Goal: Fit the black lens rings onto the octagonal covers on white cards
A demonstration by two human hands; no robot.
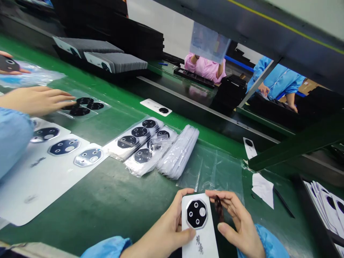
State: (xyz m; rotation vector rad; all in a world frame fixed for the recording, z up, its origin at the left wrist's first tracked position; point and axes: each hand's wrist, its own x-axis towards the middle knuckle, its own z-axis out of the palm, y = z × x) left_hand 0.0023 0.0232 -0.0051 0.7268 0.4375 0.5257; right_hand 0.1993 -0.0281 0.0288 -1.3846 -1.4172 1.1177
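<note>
Left fingers [185, 235] grasping white panel [203, 234] | right fingers [227, 196] half-open, index at its top corner

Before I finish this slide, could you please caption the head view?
Left hand holds a white panel over a green workbench, right hand beside it.

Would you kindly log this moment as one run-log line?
left hand: holding white panel | right hand: at panel's upper-right corner, beside unidentifiable dark item | beyond: plastic-wrapped bundles on green table
</note>
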